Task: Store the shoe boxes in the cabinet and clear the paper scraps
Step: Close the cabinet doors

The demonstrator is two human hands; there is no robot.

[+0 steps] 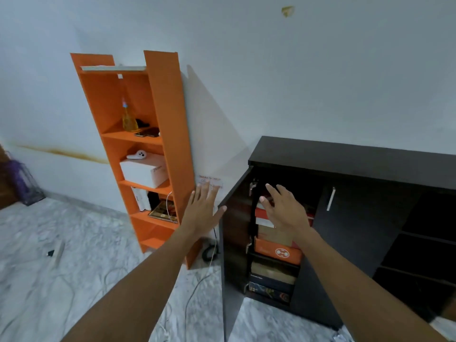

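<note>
The left hand (201, 214) is open with straight, spread fingers and holds nothing; its thumb is at the upper corner of the open door (234, 233) of the dark cabinet (345, 156), but I cannot tell if it touches; the right hand (283, 209) is also spread, the fingers only a little bent, in front of the top shoe boxes (276, 253); contact is not clear; the boxes are stacked inside the cabinet's left compartment, on two levels; an orange shelf (170, 119) stands beside the cabinet, against the wall.
</note>
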